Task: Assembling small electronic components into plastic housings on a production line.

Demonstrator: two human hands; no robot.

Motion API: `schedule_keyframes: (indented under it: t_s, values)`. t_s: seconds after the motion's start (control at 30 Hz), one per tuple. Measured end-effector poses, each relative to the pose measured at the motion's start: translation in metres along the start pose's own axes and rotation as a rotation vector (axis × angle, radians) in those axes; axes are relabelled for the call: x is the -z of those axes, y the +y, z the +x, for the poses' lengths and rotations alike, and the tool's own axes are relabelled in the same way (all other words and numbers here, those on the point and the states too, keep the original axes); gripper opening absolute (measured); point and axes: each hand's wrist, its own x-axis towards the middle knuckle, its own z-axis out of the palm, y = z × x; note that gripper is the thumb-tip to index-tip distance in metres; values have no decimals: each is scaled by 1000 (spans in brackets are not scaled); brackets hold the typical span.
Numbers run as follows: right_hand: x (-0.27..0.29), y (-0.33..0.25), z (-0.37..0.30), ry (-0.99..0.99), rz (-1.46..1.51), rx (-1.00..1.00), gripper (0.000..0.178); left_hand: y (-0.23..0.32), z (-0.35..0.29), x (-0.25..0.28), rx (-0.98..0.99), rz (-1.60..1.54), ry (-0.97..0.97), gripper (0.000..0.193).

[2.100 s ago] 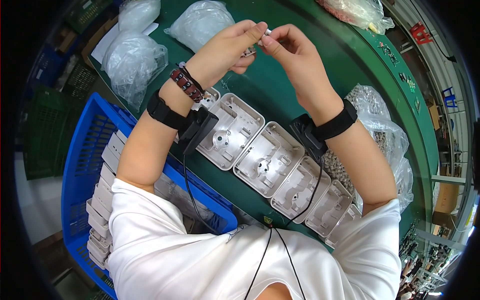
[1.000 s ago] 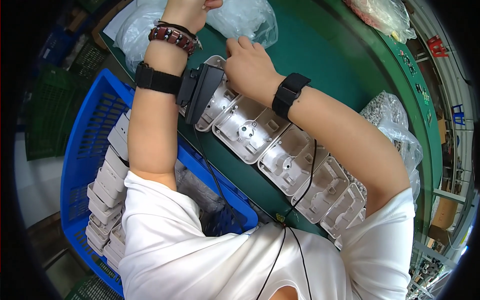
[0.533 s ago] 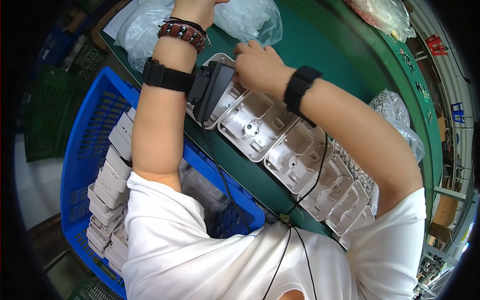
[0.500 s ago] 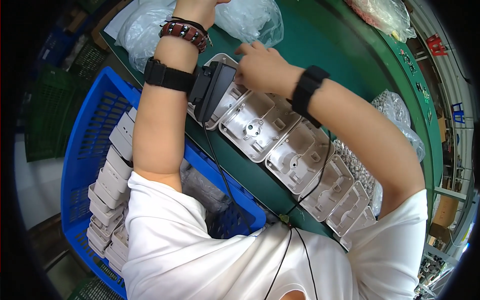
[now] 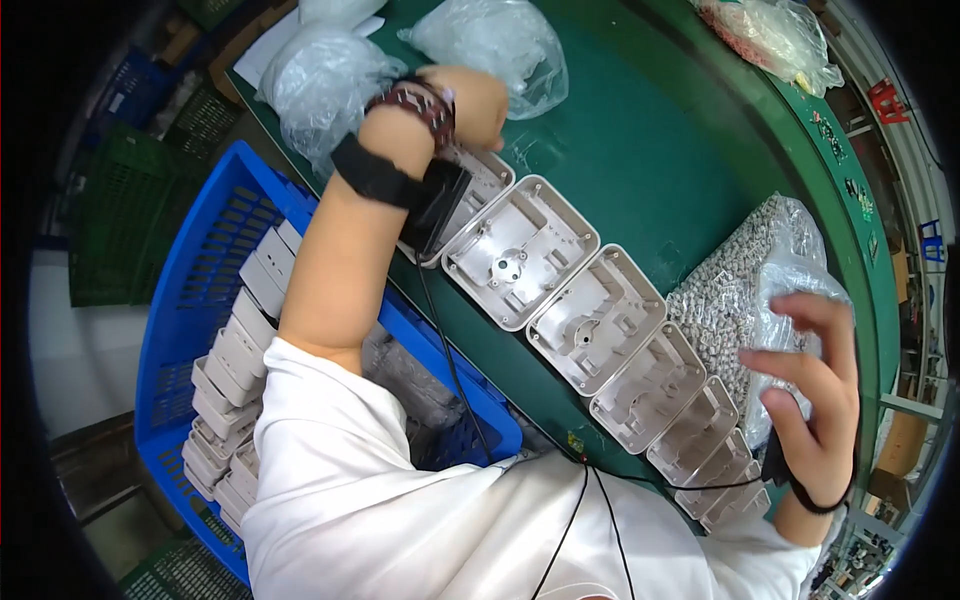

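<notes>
A row of light grey plastic housings, open side up, runs diagonally across the green table. My left hand is over the far-left end of the row, beside the last housing. Its fingers point down and are mostly hidden behind the back of the hand, so any grip is unclear. At the right, my right hand is raised with its fingers apart and nothing in them. It hovers at the near side of a clear plastic bag full of small light-coloured parts.
A blue crate at my left holds several stacked grey housings. Clear plastic bags lie at the table's far edge. A black device strapped to my left forearm trails a cable. Another filled bag sits at the far right.
My right hand has left the far end of the row and swung right, near the bag of small parts. My left hand has come down and right, over the end housing.
</notes>
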Motion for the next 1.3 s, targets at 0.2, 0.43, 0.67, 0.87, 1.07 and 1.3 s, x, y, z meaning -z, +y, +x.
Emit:
schedule_keyframes:
  t_s: [0.2,0.43,0.67,0.87,1.07,1.3]
  values:
    - [15,15,-92,312,-83,-248,13,12,-26,-12,177,148,-189,24]
    - [-1,49,-181,480,31,-499,22,18,-36,-27,82,153,-93,39]
    - [-13,51,-229,653,3,-587,21,17,-33,-28,48,196,-168,40]
    - [-29,43,-299,964,-57,-825,19,35,-29,13,-56,173,-97,24]
    - [-35,46,-287,1110,274,-765,8,248,-49,57,-292,-150,78,22]
    - [-9,101,-279,735,-357,-594,11,377,31,-5,-854,85,240,17]
